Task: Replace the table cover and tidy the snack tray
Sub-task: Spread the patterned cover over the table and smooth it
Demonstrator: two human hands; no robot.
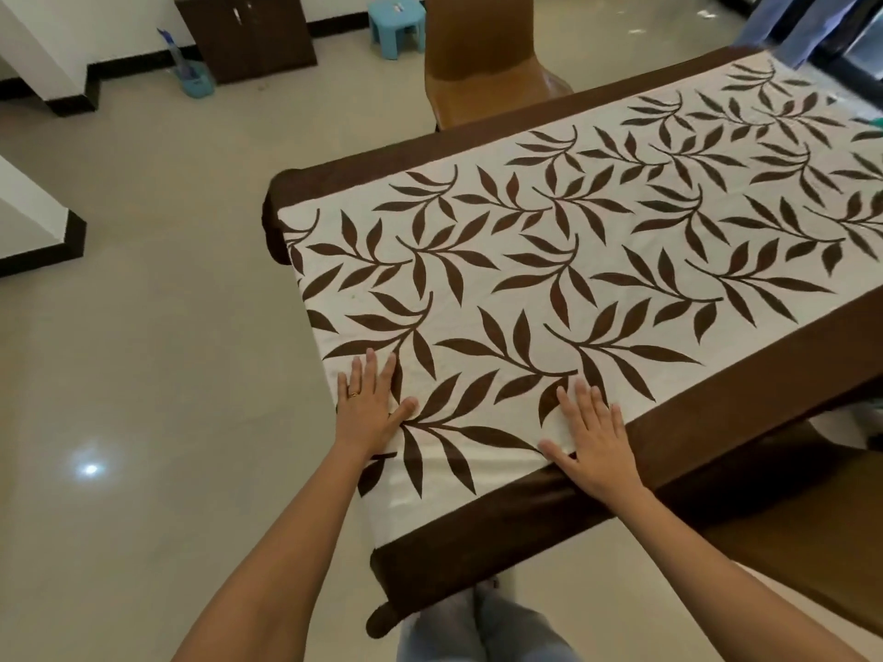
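cover: table cover [573,260], cream with a brown leaf print and a brown border, spread flat on the table
location: covers the whole visible tabletop; near end drapes over the table edge in front of the person's legs
long axis: runs diagonally from the near end at bottom centre to the far end at top right
borders: brown bands run along both long sides and across the hanging near end
left hand: left hand [368,403] lies flat on the cream field by the left edge near the near end, fingers straight, holding nothing; ring [353,394] on one finger
right hand: right hand [592,432] lies palm down, fingers straight and spread, where the leaf print meets the brown border; gripping nothing
chair: brown chair [482,64] against the far long side
stool: blue stool [396,21] on the floor beyond the chair; white sticker on top, too small to read
cabinet: dark cabinet [248,31] against the wall, blue bucket [196,81] beside it
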